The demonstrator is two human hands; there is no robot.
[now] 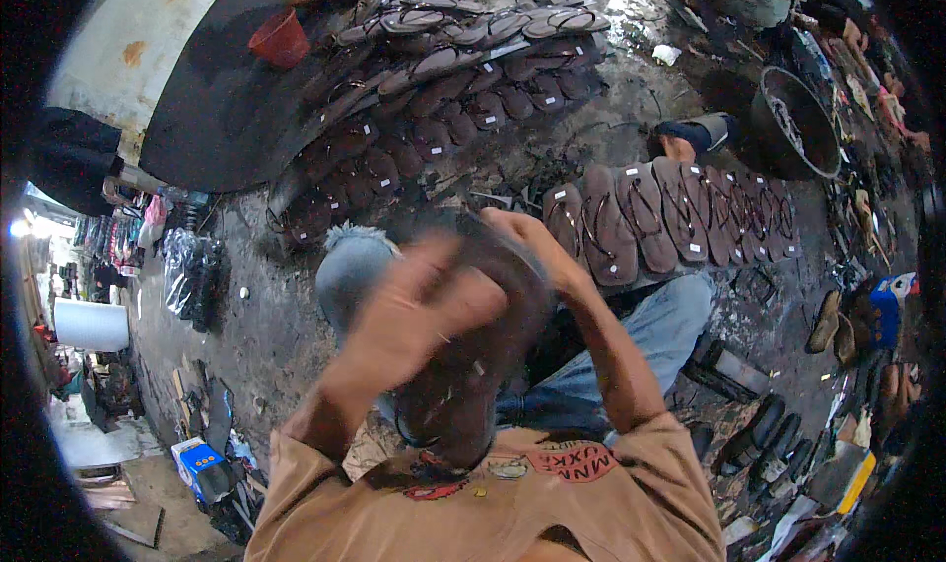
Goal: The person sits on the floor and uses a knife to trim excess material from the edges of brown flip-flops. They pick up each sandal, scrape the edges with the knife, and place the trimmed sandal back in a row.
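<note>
Before my chest is a dark brown sandal sole (463, 390), tilted, its near end close to my shirt. My right hand (517, 232) is closed on its far end. My left hand (414, 311) lies over the left side of the sole, smeared by motion, so whether it grips or only touches cannot be made out. Any strap on this piece is hidden or blurred. Beyond my right arm, a row of brown thong sandals (655, 217) with small white labels stands close together on a board by my knee.
Many more brown sandals (458, 99) lie in rows ahead. A red bucket (279, 40) and a large dark sheet (222, 109) are at the far left. To the right are a dark basin (796, 124), a foot in a sandal (695, 136) and black footwear (759, 439).
</note>
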